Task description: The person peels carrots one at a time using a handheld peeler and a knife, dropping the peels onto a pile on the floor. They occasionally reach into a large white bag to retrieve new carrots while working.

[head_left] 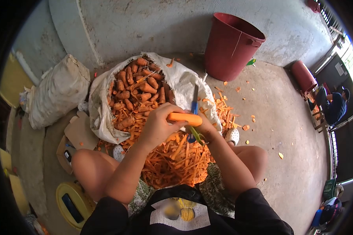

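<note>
Item: my left hand (157, 126) clamped round a peeled carrot (184, 118) over the peel heap (176, 160), my right hand (208, 126) gripping the peeler (194, 105) against it; hazard, I judge: slick carrot slipping, blade nicking my left fingers.

We saw bare concrete floor (286, 117): an open sack of carrots (102, 109) sat there, a full white sack (57, 92) to its left, a red bucket (229, 49) behind, peelings (180, 162) heaped in front.
</note>
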Available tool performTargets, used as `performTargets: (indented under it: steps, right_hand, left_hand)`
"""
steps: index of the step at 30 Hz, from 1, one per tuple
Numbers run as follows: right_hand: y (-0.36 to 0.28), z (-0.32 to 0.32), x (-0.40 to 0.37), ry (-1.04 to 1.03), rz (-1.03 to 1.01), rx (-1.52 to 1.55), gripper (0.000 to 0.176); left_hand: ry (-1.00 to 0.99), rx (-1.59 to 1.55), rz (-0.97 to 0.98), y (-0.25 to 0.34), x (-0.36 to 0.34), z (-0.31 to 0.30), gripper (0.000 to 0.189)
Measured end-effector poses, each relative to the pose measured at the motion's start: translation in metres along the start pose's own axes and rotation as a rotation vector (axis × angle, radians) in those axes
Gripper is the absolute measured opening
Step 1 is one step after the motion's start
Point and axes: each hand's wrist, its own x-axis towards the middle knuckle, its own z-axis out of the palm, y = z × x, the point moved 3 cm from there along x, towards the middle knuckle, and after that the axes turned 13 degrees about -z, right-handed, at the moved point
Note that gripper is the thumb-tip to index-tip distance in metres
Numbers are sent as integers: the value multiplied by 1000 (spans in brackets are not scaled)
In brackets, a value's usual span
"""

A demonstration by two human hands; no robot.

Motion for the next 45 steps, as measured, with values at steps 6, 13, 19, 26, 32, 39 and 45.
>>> performTargets:
  steps: [6,13,19,26,32,39,45]
  right_hand:
    - [-31,-2,-5,252,-93,-396,25]
    - [-53,15,-29,26,-186,-1129,25]
    - [-52,16,-34,-45,-202,-1230,25]
    - [-38,7,-29,-41,-239,-1236,23]
    - [49,-83,13,141,82,-1153,23]
    - [3,-34,-5,255,28,-407,26]
    - [-16,16,-25,-163,-99,-414,31]
  left_hand:
    - [-207,218,-260,-23,-1,1,44]
    - [-112,53,-362,-51,5,11,28]
    - [-20,61,-305,-41,3,12,26]
    - [63,217,-209,-33,2,11,21]
    - [-242,-126,101,13,-13,15,15]
    - [-97,556,-207,-36,-2,1,27]
    - [-219,565,-233,-54,-7,18,27]
